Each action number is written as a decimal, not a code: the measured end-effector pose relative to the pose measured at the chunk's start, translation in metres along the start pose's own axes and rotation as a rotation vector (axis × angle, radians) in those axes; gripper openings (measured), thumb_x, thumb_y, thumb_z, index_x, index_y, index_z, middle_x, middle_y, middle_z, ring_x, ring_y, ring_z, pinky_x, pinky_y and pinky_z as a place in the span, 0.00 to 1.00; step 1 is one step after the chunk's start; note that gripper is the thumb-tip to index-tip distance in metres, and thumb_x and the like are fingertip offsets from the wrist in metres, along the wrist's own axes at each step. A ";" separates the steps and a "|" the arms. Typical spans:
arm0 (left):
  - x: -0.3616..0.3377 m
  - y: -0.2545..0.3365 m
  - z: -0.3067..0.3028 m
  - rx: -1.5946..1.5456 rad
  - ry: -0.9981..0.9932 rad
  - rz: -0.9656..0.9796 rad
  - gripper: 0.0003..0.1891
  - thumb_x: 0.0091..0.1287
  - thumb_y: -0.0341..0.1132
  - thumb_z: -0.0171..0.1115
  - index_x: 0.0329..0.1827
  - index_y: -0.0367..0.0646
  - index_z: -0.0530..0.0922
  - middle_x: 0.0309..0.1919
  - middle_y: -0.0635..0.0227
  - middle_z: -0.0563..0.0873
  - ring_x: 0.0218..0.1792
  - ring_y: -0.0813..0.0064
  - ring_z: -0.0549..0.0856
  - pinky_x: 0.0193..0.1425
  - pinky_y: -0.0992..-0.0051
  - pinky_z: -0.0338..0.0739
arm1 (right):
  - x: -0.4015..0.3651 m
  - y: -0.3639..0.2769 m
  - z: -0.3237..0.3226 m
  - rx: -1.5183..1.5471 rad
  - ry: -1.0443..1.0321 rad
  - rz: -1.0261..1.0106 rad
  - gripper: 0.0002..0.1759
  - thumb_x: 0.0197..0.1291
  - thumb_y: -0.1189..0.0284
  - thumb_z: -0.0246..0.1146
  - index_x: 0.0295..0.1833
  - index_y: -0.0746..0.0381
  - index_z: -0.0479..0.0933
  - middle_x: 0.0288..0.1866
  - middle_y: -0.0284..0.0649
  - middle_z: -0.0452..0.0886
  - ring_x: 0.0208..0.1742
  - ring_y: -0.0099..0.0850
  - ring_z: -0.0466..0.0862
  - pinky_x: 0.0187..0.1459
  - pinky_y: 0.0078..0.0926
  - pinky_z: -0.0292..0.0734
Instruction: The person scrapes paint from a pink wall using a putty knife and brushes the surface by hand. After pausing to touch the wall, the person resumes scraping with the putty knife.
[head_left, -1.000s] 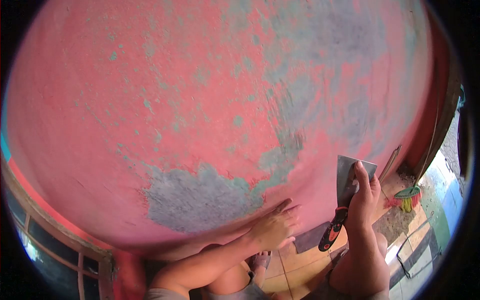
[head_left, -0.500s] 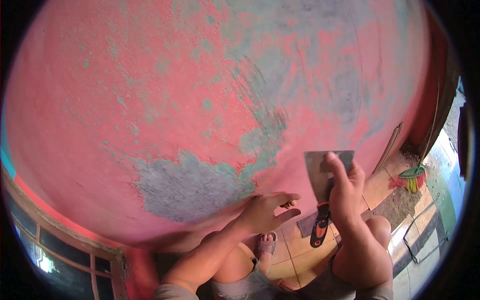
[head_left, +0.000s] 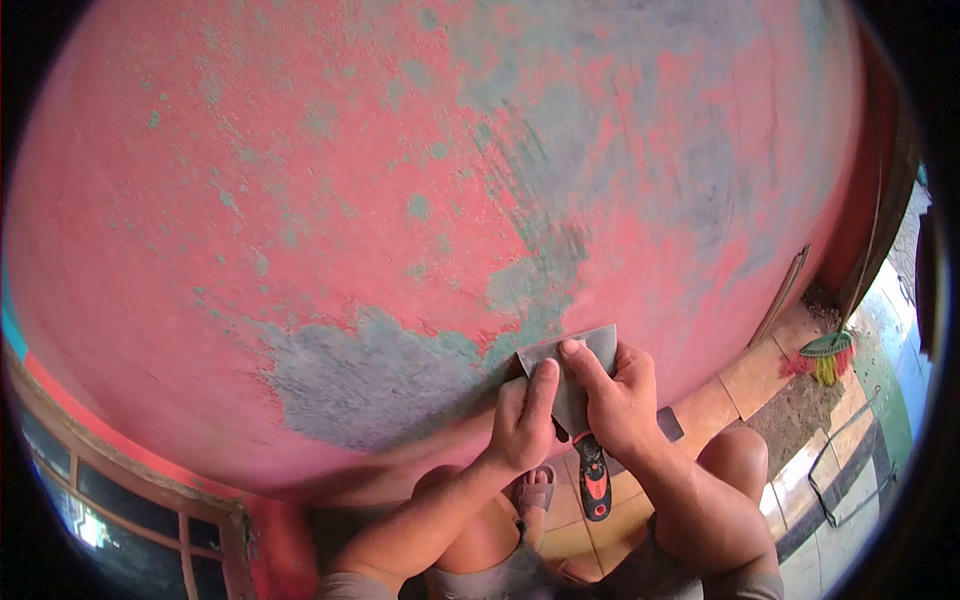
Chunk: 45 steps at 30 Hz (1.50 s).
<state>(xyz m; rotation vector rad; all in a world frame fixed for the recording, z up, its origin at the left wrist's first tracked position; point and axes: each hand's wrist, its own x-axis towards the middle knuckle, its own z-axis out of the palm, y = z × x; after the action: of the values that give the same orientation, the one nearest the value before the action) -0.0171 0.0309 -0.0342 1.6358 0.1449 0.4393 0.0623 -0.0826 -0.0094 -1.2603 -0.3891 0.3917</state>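
A scraper (head_left: 572, 408) with a wide metal blade and a black-and-red handle is between my two hands, blade up and handle hanging down. My right hand (head_left: 622, 405) grips it by the blade, thumb pressed flat on the metal. At the blade's left edge, my left hand (head_left: 525, 420) closes on it with the thumb on the face and its fingers mostly hidden. The blade's top edge overlaps the pink wall (head_left: 350, 230) in this view. To its left is a bare grey patch (head_left: 370, 380) edged with green paint remnants.
A window frame (head_left: 150, 495) stands at lower left. On the right, a broom (head_left: 827, 346) rests by the wall near grey debris (head_left: 800, 412) on the tiled floor (head_left: 710, 395). A dark cable (head_left: 822, 490) lies there too. My sandalled foot (head_left: 535, 490) is below my hands.
My right hand has brought the scraper left and down, tilting its blade. My left hand, previously apart with fingers spread, has come up and closed on the blade's left edge.
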 end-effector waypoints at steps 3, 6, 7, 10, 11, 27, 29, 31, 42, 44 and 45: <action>0.004 0.000 0.001 0.099 0.074 0.052 0.23 0.84 0.43 0.40 0.54 0.31 0.80 0.42 0.65 0.88 0.43 0.80 0.86 0.42 0.78 0.81 | 0.003 -0.005 0.005 -0.025 0.028 -0.028 0.19 0.68 0.62 0.67 0.34 0.69 0.80 0.22 0.34 0.81 0.21 0.19 0.77 0.21 0.23 0.71; 0.009 0.022 0.006 0.149 0.093 0.080 0.23 0.83 0.42 0.41 0.52 0.30 0.80 0.39 0.64 0.89 0.40 0.80 0.86 0.40 0.76 0.81 | 0.005 -0.004 0.008 0.002 0.050 -0.064 0.19 0.67 0.62 0.67 0.34 0.69 0.80 0.22 0.33 0.80 0.22 0.19 0.77 0.22 0.23 0.71; 0.011 0.025 0.007 0.160 0.091 0.082 0.23 0.83 0.42 0.41 0.50 0.30 0.80 0.37 0.63 0.89 0.39 0.80 0.86 0.39 0.75 0.81 | 0.007 -0.008 0.007 -0.016 0.053 -0.066 0.19 0.67 0.62 0.67 0.34 0.69 0.80 0.22 0.32 0.80 0.22 0.18 0.76 0.23 0.24 0.71; 0.007 0.010 0.017 0.203 0.186 0.159 0.22 0.83 0.40 0.44 0.39 0.32 0.80 0.26 0.69 0.84 0.33 0.85 0.81 0.32 0.76 0.75 | 0.004 -0.003 0.002 -0.035 0.038 0.002 0.18 0.67 0.62 0.67 0.35 0.69 0.81 0.23 0.32 0.81 0.25 0.18 0.76 0.25 0.24 0.72; 0.005 0.008 0.018 0.180 0.208 0.142 0.21 0.83 0.40 0.44 0.41 0.32 0.80 0.28 0.68 0.84 0.34 0.85 0.81 0.34 0.76 0.76 | 0.005 -0.003 0.001 -0.037 0.021 0.026 0.18 0.67 0.63 0.67 0.35 0.69 0.81 0.24 0.32 0.81 0.26 0.17 0.77 0.26 0.24 0.73; 0.012 0.012 0.030 0.009 0.253 0.060 0.25 0.83 0.49 0.43 0.38 0.38 0.80 0.28 0.75 0.83 0.30 0.88 0.80 0.29 0.82 0.73 | 0.005 -0.015 -0.001 -0.136 0.048 -0.142 0.16 0.66 0.65 0.68 0.34 0.68 0.80 0.25 0.30 0.80 0.26 0.15 0.76 0.26 0.20 0.71; 0.017 0.023 0.030 -0.091 0.251 0.033 0.26 0.83 0.51 0.43 0.36 0.39 0.79 0.27 0.75 0.82 0.28 0.89 0.80 0.25 0.82 0.71 | 0.008 -0.018 0.004 -0.101 0.070 -0.229 0.16 0.66 0.65 0.68 0.34 0.68 0.79 0.23 0.31 0.80 0.24 0.16 0.76 0.23 0.21 0.70; 0.025 0.031 0.036 -0.181 0.286 0.090 0.26 0.83 0.52 0.42 0.35 0.40 0.78 0.26 0.75 0.82 0.27 0.89 0.80 0.23 0.82 0.70 | 0.014 -0.027 0.007 -0.095 0.075 -0.314 0.16 0.67 0.65 0.68 0.33 0.68 0.79 0.22 0.32 0.79 0.23 0.16 0.76 0.22 0.21 0.70; 0.020 0.042 0.040 -0.290 0.275 -0.093 0.23 0.83 0.51 0.43 0.46 0.40 0.78 0.36 0.73 0.83 0.35 0.85 0.81 0.35 0.82 0.76 | 0.010 -0.061 -0.002 -0.219 -0.024 -0.101 0.19 0.65 0.63 0.67 0.33 0.70 0.80 0.21 0.38 0.81 0.25 0.20 0.78 0.27 0.27 0.74; 0.018 0.036 0.043 -0.250 0.293 -0.037 0.23 0.83 0.49 0.43 0.48 0.39 0.79 0.38 0.72 0.83 0.38 0.84 0.81 0.40 0.80 0.76 | 0.008 -0.052 -0.002 -0.208 0.005 -0.117 0.19 0.66 0.63 0.67 0.33 0.70 0.80 0.22 0.37 0.81 0.26 0.19 0.78 0.28 0.26 0.75; 0.016 0.033 0.046 -0.255 0.319 -0.018 0.22 0.83 0.48 0.43 0.49 0.38 0.79 0.39 0.72 0.83 0.40 0.84 0.81 0.42 0.79 0.76 | 0.009 -0.035 -0.002 -0.180 0.022 -0.130 0.18 0.66 0.63 0.67 0.33 0.70 0.80 0.22 0.37 0.82 0.26 0.19 0.78 0.28 0.26 0.75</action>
<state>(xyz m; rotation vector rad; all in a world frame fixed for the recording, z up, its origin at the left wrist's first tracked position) 0.0093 -0.0106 -0.0015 1.3062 0.3287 0.6762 0.0740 -0.0887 0.0249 -1.4045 -0.4932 0.2353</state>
